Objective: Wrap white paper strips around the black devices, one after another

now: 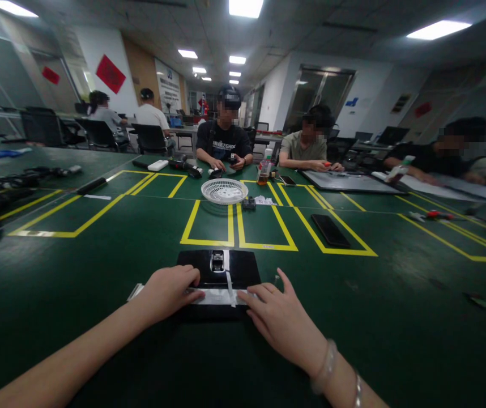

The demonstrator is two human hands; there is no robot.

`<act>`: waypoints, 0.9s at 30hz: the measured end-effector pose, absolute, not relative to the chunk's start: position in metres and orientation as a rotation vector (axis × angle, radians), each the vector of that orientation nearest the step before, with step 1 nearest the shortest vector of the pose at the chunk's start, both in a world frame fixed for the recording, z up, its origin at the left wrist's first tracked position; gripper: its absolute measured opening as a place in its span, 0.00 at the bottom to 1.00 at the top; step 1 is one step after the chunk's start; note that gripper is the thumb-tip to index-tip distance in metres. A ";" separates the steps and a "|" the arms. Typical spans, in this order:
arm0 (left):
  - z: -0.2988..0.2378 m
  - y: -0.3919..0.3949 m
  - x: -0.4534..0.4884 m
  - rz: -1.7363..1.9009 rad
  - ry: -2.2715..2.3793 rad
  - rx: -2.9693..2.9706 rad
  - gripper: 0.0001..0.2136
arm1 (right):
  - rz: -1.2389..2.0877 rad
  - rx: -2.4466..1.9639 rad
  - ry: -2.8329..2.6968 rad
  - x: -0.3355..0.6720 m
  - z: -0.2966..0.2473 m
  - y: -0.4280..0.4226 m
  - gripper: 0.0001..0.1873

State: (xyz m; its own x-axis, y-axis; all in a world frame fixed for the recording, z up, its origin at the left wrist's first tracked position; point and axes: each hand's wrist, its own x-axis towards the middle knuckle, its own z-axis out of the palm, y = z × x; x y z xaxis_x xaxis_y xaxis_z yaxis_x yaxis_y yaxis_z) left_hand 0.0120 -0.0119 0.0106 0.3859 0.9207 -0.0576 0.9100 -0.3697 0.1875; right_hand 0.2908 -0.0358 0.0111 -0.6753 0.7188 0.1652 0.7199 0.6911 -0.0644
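The green bench point(98, 272) spreads out on every side of our grips, marked with yellow tape boxes point(239, 245) a short way ahead of them. Other people sit at its far side, well ahead of us, busy with their own hands.

Between and just ahead of both grips lies a black flat panel point(243, 271), face-down or closed. It looks stiff, thin and smooth, likely slippery on top and easy to scratch, so we judge its side edges the safer hold. The white fan grille point(224, 191) sits well ahead, with a dark phone point(330, 230) ahead and to the right of the right grip point(281, 317). Neither crowds us.

Along the panel's near edge runs a pale strip point(215, 296), thin and limp like tape or film, likely to crease or tear; its ends offer the best purchase. The left grip point(170, 292) is curled over the strip's left end, and we cannot tell whether it pinches or only presses. The right grip is released, fingers spread, tips touching the strip's right end. A small metal-and-black part point(217, 261) sits on the panel just beyond our fingertips, looking delicate.
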 end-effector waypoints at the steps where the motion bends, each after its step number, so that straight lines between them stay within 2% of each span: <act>1: 0.010 -0.012 0.012 0.090 1.641 2.458 0.06 | -0.020 -1.173 -2.725 0.290 0.011 -0.036 0.21; 6: 0.010 -0.011 0.012 0.096 1.658 2.519 0.07 | -0.105 -1.216 -2.726 0.285 0.011 -0.041 0.17; 8: 0.009 -0.012 0.013 0.140 1.641 2.573 0.10 | -0.139 -1.212 -2.724 0.282 0.010 -0.042 0.17; 13: -0.006 -0.014 0.013 0.267 1.316 2.772 0.38 | -0.141 -1.178 -2.696 0.281 0.009 -0.041 0.14; 15: -0.012 -0.014 0.013 0.268 1.260 2.788 0.44 | -0.126 -1.169 -2.679 0.282 0.009 -0.039 0.15; 19: -0.014 -0.012 0.016 0.276 1.219 2.782 0.44 | -0.099 -1.174 -2.633 0.286 0.012 -0.038 0.20; 27: -0.004 -0.010 0.016 0.370 1.208 2.781 0.36 | 0.101 -0.982 -2.611 0.290 0.019 -0.036 0.18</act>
